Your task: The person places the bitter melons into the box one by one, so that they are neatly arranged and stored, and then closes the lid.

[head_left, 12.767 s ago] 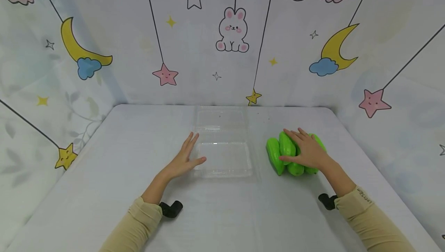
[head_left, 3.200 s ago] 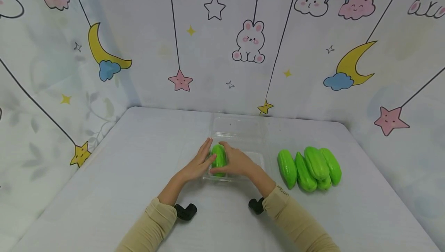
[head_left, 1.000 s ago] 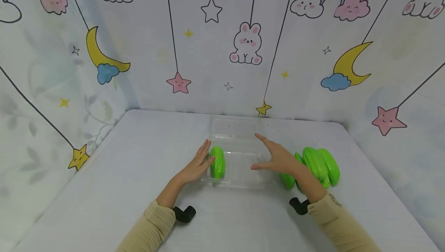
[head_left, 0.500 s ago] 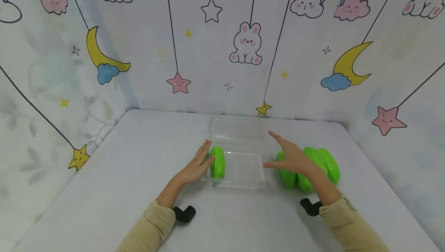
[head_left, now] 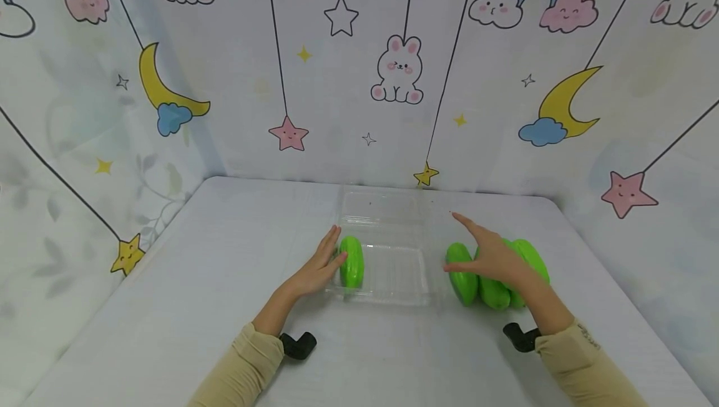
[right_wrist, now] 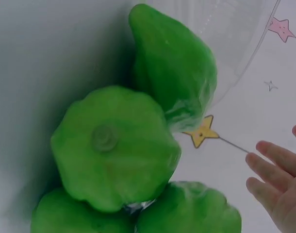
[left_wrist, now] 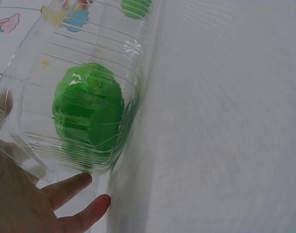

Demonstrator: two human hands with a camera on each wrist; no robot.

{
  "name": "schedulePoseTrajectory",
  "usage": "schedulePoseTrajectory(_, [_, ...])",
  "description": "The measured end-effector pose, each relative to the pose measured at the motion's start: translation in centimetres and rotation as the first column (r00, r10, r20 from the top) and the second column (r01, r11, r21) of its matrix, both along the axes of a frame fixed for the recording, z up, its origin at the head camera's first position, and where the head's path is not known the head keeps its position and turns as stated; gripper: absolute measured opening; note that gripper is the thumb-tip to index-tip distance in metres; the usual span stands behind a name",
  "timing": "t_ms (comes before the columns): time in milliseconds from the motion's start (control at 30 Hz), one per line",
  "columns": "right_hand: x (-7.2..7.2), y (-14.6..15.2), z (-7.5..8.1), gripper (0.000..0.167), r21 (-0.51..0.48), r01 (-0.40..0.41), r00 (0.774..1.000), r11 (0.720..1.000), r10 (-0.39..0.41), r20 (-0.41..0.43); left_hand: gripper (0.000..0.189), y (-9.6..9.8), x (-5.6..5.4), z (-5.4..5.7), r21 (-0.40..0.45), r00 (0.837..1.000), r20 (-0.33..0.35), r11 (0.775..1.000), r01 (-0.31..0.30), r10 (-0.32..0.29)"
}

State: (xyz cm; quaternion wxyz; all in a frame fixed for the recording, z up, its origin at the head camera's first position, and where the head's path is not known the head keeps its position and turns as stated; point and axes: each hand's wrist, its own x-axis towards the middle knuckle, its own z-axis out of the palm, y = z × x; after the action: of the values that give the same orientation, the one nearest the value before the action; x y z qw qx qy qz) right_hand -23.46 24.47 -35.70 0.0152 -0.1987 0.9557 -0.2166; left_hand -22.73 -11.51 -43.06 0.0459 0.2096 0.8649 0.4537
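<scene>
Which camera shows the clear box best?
The head view: nearly the whole clear box, lid open, the left hand covering little. The left wrist view shows part close up; the right wrist view, only a piece at the top.

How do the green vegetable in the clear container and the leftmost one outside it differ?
The inside vegetable lies alone in the container; the outer vegetable lies on the table beside others. The inside vegetable runs nearly straight front to back; the outer vegetable slants. Both are green.
</scene>
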Motion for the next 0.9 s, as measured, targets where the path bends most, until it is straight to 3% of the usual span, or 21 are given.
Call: schedulePoseTrajectory(900, [0.7, 4.8, 0.8, 0.113, 0.042, 0.074, 0.997, 0.996, -0.074, -0.021, 0.064, 0.1, 0.0, -0.1, 0.005, 1.000, -0.011, 1.000, -0.001, 0.001])
